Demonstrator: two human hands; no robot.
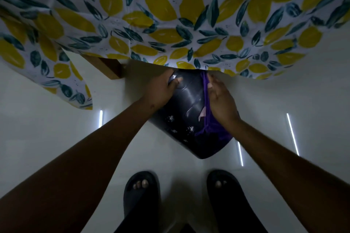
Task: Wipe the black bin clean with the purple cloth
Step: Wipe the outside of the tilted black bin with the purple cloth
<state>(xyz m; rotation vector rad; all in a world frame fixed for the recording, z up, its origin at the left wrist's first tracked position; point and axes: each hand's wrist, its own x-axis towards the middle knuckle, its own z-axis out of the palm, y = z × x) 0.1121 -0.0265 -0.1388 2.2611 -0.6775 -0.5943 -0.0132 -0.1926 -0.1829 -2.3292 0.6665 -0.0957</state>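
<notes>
The black bin (186, 119) is held tilted above the floor, its far end tucked under the hanging tablecloth edge. Its glossy side shows pale smears and specks. My left hand (161, 91) grips the bin's upper left side, thumb across the surface. My right hand (221, 100) presses the purple cloth (212, 128) against the bin's right side; the cloth runs from under my fingers down toward the bin's near end. The bin's opening is hidden.
A tablecloth (170, 24) printed with yellow lemons and dark leaves hangs over the table ahead. A wooden table leg (108, 68) stands to the left of the bin. My feet in dark sandals (142, 191) stand on the pale glossy floor (56, 119).
</notes>
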